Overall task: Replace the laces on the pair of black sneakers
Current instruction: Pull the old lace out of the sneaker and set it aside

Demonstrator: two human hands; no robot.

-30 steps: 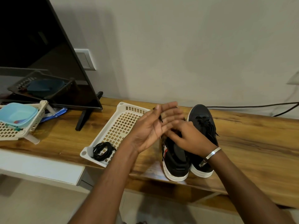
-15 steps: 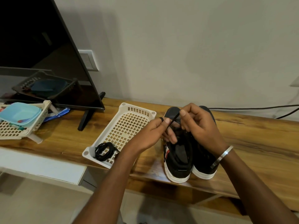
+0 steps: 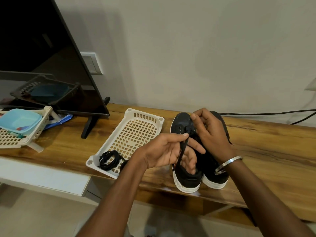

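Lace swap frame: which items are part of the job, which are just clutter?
In the job: left sneaker, right sneaker, black lace pinched by left hand, right hand, coiled laces, white basket.
Lying about: TV, blue tub, cable.

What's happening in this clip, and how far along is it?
A person is working a black lace at the left sneaker of a black pair on a wooden shelf. The left hand pinches the lace between thumb and forefinger; the right hand holds it near the eyelets. The right sneaker is laced. A coiled black lace lies in the white basket beside them.
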